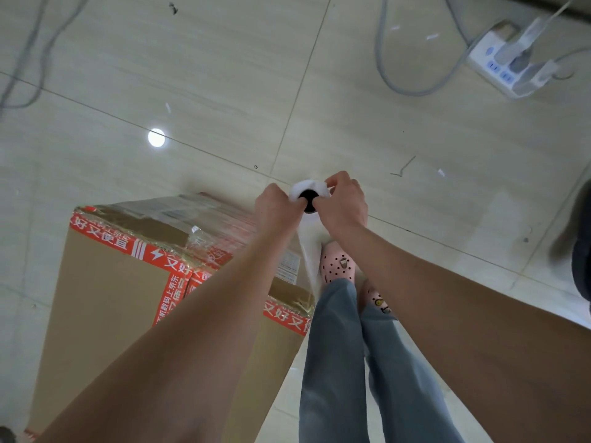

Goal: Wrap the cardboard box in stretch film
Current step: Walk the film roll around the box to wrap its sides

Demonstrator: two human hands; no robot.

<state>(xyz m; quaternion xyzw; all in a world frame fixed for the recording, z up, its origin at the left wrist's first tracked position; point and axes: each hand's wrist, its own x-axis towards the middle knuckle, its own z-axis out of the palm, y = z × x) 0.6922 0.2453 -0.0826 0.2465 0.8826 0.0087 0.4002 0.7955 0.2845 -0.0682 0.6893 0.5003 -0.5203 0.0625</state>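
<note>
Cardboard box point(105, 298) stands on the tiled floor point(224, 91), below and to the left of both hands; its right portion lies under the left forearm. Brown board, red printed tape along the edges, glossy stretch film point(204, 219) over the far top. Left hand point(275, 206) and right hand point(343, 203) are raised side by side, with fingers curled round the upright film roll point(303, 187) between them. Film runs from the roll down to the box's right edge.
</note>
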